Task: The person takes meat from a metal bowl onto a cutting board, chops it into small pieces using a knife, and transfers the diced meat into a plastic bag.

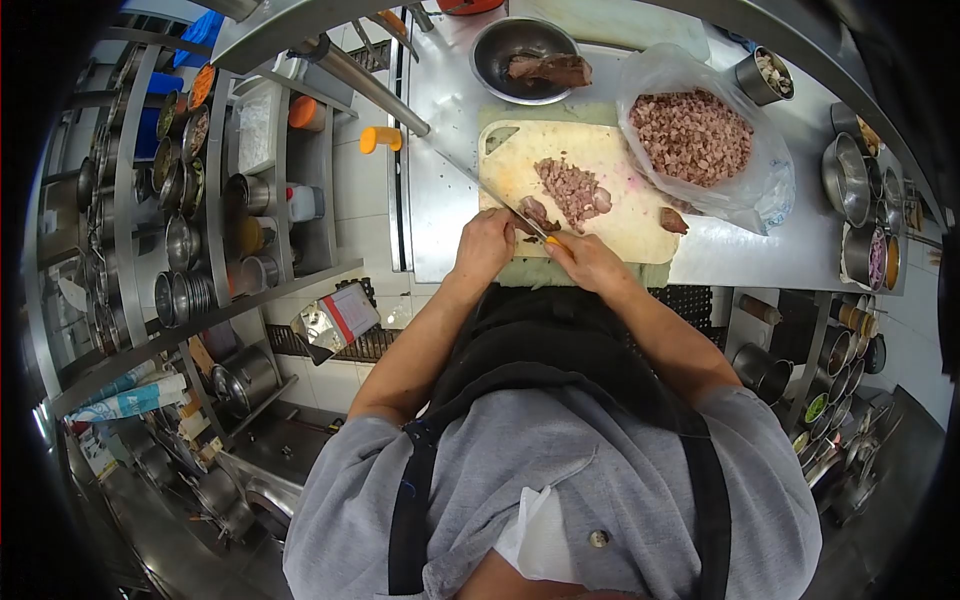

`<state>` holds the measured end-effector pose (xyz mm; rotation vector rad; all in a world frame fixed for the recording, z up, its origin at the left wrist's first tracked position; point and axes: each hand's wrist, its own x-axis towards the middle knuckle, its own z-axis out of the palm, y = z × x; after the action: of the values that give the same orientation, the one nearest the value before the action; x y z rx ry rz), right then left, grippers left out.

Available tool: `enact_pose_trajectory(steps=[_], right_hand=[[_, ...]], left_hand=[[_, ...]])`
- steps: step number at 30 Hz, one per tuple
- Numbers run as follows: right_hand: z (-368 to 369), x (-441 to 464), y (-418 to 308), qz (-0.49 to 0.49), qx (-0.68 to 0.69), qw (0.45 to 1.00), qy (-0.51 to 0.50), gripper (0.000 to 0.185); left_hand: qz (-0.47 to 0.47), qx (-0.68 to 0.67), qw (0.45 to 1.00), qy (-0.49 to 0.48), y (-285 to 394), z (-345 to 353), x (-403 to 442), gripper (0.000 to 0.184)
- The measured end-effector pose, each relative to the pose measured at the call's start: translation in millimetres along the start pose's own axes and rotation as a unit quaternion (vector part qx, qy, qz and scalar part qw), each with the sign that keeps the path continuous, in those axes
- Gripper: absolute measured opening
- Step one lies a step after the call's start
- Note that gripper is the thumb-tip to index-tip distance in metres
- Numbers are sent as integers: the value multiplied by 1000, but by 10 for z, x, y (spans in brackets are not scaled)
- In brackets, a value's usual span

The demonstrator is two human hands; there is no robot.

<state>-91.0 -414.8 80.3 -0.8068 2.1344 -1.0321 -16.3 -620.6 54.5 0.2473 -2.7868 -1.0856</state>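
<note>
Meat lay in a loose diced heap at the middle of a pale board, just above the centre of the frame. The step in hand appeared to be dicing: a small chunk sat beside the heap, close to the blade of a long knife. The right hand was wrapped around the knife's orange handle, with the blade slanting toward the upper left of the frame. The left hand had its fingers curled in near the chunk; whether they gripped meat could not be told.

The next move, as judged here, called for steadying the chunk with those fingertips tucked back from the edge, then bringing the blade through it in short, even cuts.

The diced meat looked pinkish brown, in small uneven cubes, and one paler, larger lump rested at the heap's right edge. A darker, reddish-brown piece lay apart near the board's lower right corner. Many more cubes filled a clear plastic bag at the upper right, and a big dark slab leaned in a metal bowl at the top. Everything stood on a shiny metal surface.
</note>
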Motion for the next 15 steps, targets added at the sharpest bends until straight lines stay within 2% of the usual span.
enact_pose_trajectory(steps=[8, 10, 11, 13, 15], right_hand=[[35, -12, -88, -5, -20, 1000, 21, 30], [-99, -98, -204, 65, 17, 998, -16, 30], [-102, -140, -184, 68, 17, 997, -16, 30], [-118, -196, -168, -2, 5, 1000, 12, 29], [-167, -162, -188, 17, 12, 1000, -6, 29]], left_hand=[[-2, 10, 1000, -4, -4, 1, 2, 2], [-4, 13, 1000, 0, 7, 7, -17, 2], [1, 10, 1000, 0, 8, 4, -15, 2], [6, 7, 1000, 0, -20, 23, -1, 2], [0, 8, 1000, 0, -41, 35, -5, 1]])
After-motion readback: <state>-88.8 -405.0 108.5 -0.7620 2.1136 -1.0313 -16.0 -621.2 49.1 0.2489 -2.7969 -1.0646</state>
